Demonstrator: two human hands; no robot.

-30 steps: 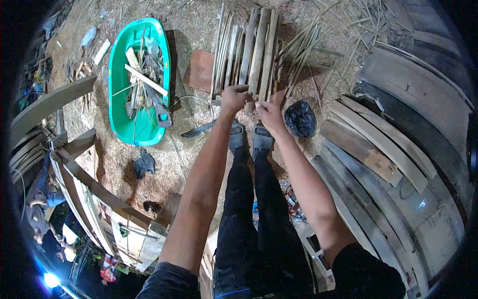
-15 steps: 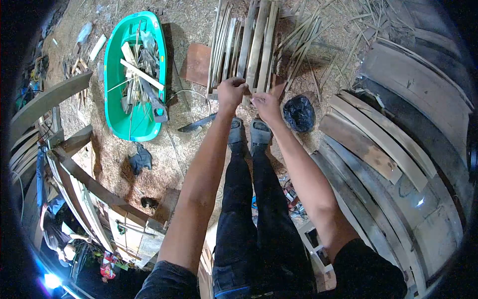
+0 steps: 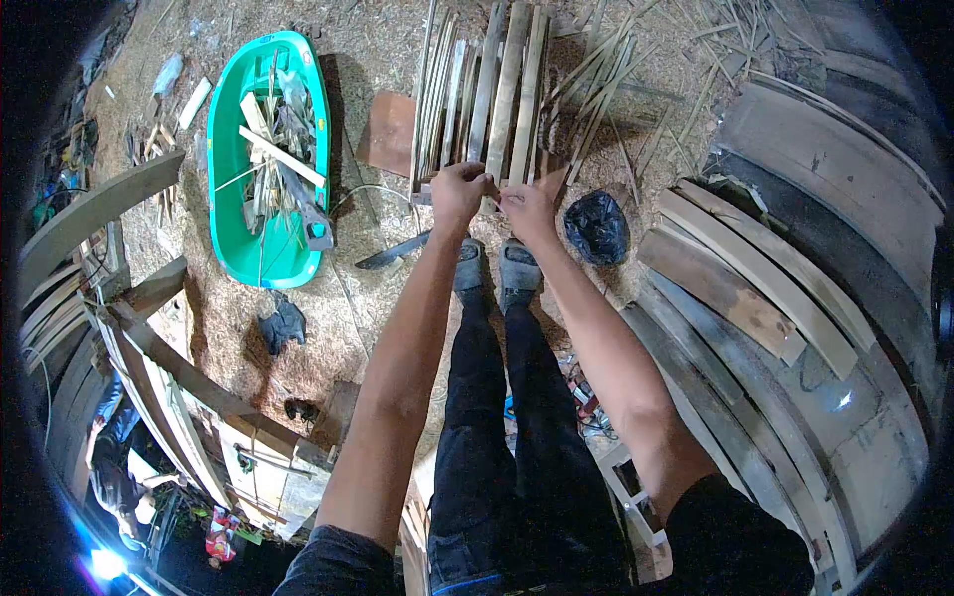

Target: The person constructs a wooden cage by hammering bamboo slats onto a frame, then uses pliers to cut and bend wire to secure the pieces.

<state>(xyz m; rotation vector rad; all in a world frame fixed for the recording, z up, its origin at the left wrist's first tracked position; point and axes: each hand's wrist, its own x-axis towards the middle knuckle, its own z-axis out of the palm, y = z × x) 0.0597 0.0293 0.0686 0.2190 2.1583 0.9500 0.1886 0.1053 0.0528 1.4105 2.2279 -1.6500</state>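
My left hand (image 3: pixel 459 193) and my right hand (image 3: pixel 527 211) are side by side above my feet, each with its fingers closed in a pinch. A small thing may be between them, too small to make out. Just beyond the fingers lies a bundle of long wooden slats (image 3: pixel 511 94), its near end partly hidden by my hands. On the ground to the left of my left hand is a dark flat blade (image 3: pixel 393 250). To the right of my right hand sits a black plastic bag (image 3: pixel 596 226).
A green tub (image 3: pixel 231 233) holding wood scraps stands at the left. Thin strips (image 3: pixel 606 84) lie loose beyond the bundle. Thick planks (image 3: pixel 760 273) are stacked on the right. Timber beams (image 3: pixel 199 368) run along the lower left, with another person (image 3: pixel 117 482) beyond them.
Both hands stay close together, with the fingers shifting slightly. The view has tilted a little, and the other person at lower left has changed position.
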